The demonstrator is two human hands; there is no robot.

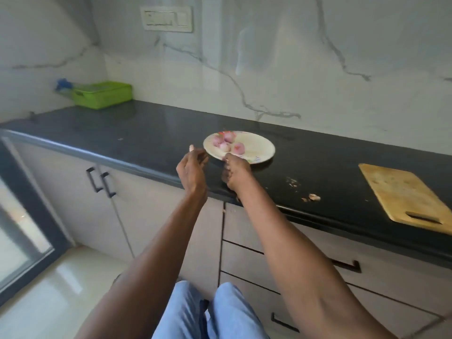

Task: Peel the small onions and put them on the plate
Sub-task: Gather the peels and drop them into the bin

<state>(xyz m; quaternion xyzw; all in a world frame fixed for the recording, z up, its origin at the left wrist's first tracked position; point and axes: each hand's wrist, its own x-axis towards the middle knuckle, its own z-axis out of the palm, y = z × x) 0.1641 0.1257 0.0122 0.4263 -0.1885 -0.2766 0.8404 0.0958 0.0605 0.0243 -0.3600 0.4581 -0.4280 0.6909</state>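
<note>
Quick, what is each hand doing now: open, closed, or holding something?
Left hand: fingers loosely curled beside the plate; whether it holds anything cannot be told.
Right hand: grips the plate's near rim.

Two bare forearms enter from the bottom edge, no sleeves showing anywhere along them; no watch, bracelet or ring visible. Left hand point(192, 168) and right hand point(236, 176) both bare, ungloved; fingernail detail is too blurred to make out. Forearms long and lean, with tendon lines showing at the wrists. Below, between the arms, two legs in light blue trousers point(208, 314), cloth soft and faintly creased, a dark gap between the knees. Nothing else of the person is in view.
</note>
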